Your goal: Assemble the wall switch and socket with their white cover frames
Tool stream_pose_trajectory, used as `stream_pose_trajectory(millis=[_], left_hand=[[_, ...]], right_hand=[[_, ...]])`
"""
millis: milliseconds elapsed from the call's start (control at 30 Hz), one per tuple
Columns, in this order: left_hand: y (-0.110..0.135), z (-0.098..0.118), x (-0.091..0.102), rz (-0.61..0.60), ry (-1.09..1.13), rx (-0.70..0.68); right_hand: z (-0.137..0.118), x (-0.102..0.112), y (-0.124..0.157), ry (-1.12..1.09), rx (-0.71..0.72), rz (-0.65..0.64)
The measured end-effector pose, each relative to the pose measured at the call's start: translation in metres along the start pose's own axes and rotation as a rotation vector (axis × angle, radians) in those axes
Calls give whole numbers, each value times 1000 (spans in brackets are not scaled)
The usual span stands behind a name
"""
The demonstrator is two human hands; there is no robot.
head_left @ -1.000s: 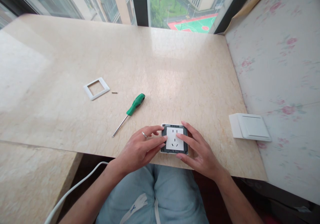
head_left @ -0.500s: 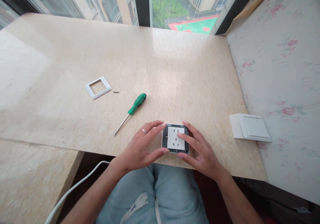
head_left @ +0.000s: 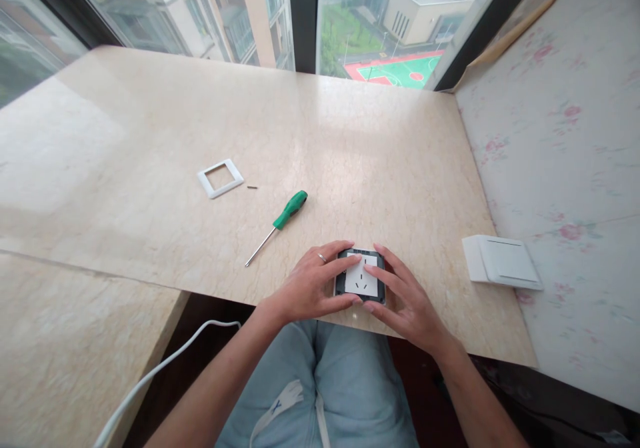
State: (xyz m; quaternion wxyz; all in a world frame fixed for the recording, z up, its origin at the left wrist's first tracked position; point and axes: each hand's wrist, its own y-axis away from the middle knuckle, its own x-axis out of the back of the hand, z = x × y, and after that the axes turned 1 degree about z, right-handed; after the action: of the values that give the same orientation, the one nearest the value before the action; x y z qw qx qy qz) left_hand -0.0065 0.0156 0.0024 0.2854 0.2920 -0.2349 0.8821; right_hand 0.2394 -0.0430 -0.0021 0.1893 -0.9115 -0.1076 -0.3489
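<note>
A wall socket (head_left: pixel 362 281) with a white face and dark surround lies at the counter's front edge, its slots facing up. My left hand (head_left: pixel 320 278) grips it from the left, thumb at the near edge and index finger on the white face. From the right, my right hand (head_left: pixel 405 298) closes round it too, with a fingertip resting on the face. Left of them a green-handled screwdriver (head_left: pixel 277 226) lies on the counter. Beyond it are a white cover frame (head_left: pixel 235 172) and a small thin screw (head_left: pixel 253 187).
A white switch (head_left: pixel 510 261) projects from the flowered wall (head_left: pixel 560 168) at the right. The stone counter (head_left: pixel 150 141) runs back to the window. A white cable (head_left: pixel 165 363) curves below the counter at the left.
My view has shifted, so the things on the counter appear farther right. My left index finger has moved onto the socket's white face. Both hands remain around the socket.
</note>
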Motion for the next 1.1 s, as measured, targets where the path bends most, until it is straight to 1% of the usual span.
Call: stream_pose_trajectory(millis=[267, 333, 433, 533, 600, 667, 767, 833, 900, 933, 1000, 1067, 1100], left_hand=[[-1, -1, -4, 3, -35, -9], [-1, -1, -4, 3, -35, -2], [0, 0, -4, 0, -47, 5], [0, 1, -4, 5, -59, 9], [0, 2, -4, 10, -57, 7], [-1, 2, -4, 8, -50, 1], [-1, 2, -5, 2, -44, -4], [0, 1, -5, 2, -42, -5], [0, 1, -5, 0, -37, -8], [0, 1, -5, -2, -33, -9], [0, 1, -5, -7, -29, -9], [-1, 1, -5, -6, -30, -18], [-2, 1, -5, -1, -33, -28]], right_hand=[[4, -2, 1, -28, -22, -4], [6, -2, 2, -69, -55, -5], [9, -3, 4, -202, -164, 6], [14, -3, 5, -373, -250, 66], [17, -2, 2, -456, -246, 126], [17, 2, -7, -492, -249, 186], [7, 9, -36, -472, -298, 266], [-5, 10, -66, -449, -287, 295], [-20, 5, -104, -412, -240, 271], [-27, 0, -125, -379, -209, 233], [-42, -17, -167, -241, -137, 106], [-55, -39, -207, 62, -50, -74], [-61, -52, -225, 125, -32, -123]])
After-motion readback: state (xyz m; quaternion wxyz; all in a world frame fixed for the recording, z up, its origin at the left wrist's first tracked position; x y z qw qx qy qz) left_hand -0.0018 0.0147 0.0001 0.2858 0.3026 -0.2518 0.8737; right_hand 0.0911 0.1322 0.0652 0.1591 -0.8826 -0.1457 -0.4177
